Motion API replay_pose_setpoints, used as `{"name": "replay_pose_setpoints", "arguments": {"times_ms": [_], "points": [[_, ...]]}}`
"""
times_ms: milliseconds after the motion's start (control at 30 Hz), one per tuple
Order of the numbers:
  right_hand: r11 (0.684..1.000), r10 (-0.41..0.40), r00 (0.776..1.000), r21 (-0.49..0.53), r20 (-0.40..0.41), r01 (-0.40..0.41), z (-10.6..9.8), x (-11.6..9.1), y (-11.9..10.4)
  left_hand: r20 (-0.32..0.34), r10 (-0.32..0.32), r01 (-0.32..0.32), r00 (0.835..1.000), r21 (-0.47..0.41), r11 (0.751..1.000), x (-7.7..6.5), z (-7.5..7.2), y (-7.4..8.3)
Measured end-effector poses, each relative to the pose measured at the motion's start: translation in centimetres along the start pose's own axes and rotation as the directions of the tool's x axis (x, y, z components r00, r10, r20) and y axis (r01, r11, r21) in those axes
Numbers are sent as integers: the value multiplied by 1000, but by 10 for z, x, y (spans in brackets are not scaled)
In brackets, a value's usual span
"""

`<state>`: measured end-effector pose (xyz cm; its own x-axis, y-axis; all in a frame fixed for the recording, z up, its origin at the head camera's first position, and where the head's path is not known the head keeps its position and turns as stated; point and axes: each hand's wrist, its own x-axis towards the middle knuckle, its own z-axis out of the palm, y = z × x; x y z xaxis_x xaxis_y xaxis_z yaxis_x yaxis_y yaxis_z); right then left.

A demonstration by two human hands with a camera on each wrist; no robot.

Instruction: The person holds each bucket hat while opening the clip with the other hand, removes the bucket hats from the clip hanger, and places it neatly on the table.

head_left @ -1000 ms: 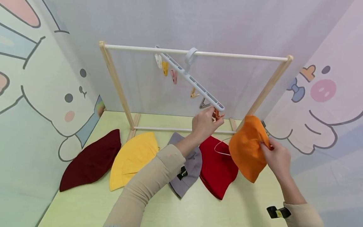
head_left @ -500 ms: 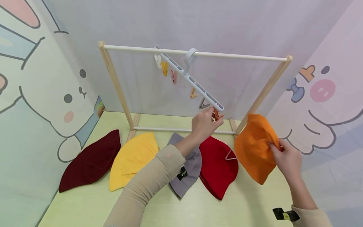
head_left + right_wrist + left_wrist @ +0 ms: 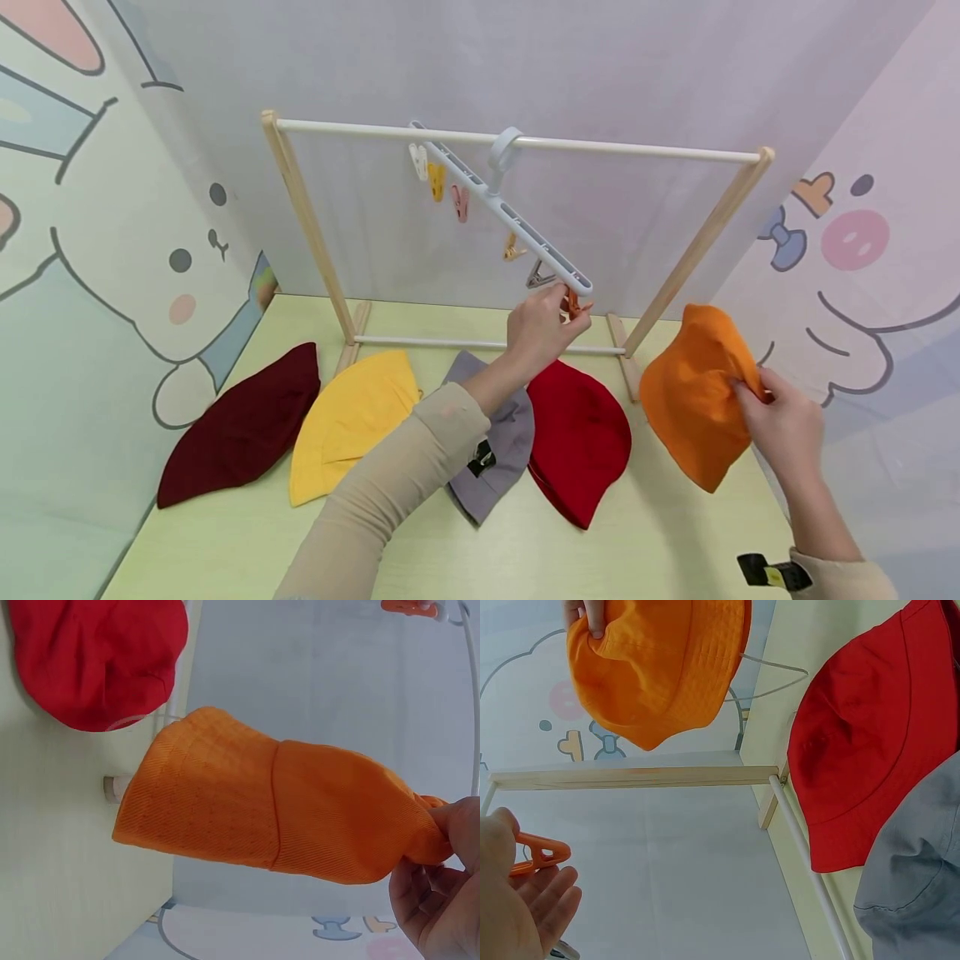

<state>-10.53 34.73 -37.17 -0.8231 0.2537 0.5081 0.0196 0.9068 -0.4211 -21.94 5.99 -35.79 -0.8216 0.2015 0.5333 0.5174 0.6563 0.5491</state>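
Observation:
My left hand (image 3: 542, 323) pinches an orange clothespin (image 3: 546, 849) at the near end of a pale blue clip hanger (image 3: 517, 225). Off to the right, my right hand (image 3: 783, 421) grips an orange bucket hat (image 3: 697, 392) by its crown. The right wrist view shows thumb and fingers bunching the cloth, brim pointing away from the hand. The hat is held up over the table's right side, apart from the hanger. A thin pale cord (image 3: 780, 681) shows beside its brim in the left wrist view.
On the table (image 3: 585, 567) lie maroon (image 3: 240, 429), yellow (image 3: 352, 425), grey (image 3: 510, 442) and red (image 3: 581, 442) hats in a row. Behind them stands a wooden rack (image 3: 697, 233), the hanger hooked on its white bar (image 3: 637, 148). Several more clips hang from the hanger, including a yellow clothespin (image 3: 437, 181).
My right hand has moved to the right with the orange hat, away from the red hat and the hanger. My left hand stays on the clothespin.

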Motion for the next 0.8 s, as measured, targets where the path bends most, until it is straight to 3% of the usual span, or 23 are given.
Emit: {"name": "replay_pose_setpoints", "arguments": {"times_ms": [233,467,800], "points": [[999,19,998,-32,57,-17,-4,2,9,-3,0,0,1000,7,1000,0,-1,1],[999,9,994,-40,109,-5,9,-2,21,-3,-3,3,1000,16,1000,0,-2,2],[998,-54,996,-18,74,56,35,-9,37,12,-6,5,1000,7,1000,-1,-2,2]]}}
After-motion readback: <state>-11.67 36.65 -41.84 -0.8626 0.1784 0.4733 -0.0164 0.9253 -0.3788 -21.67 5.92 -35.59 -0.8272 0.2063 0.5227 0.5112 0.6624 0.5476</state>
